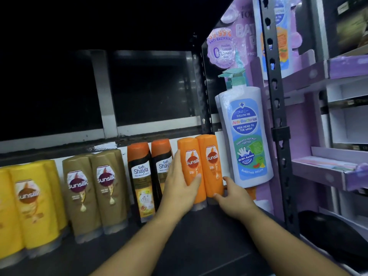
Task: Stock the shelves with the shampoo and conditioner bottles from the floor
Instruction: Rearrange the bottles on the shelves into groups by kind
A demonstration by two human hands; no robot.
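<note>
Dark shelf (199,236), seemingly metal, bears upright bottles (79,196).

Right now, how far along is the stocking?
Yellow bottles, brown bottles and Shayla bottles already stand on the shelf. The left hand and right hand hold two orange Sunsilk bottles at the row's end. Floor stock is out of view, so the remainder is unknown.

Two orange bottles (212,166), two Shayla bottles (141,176), several brown bottles (79,192), several yellow bottles (29,206), one pump bottle (249,136).
</note>
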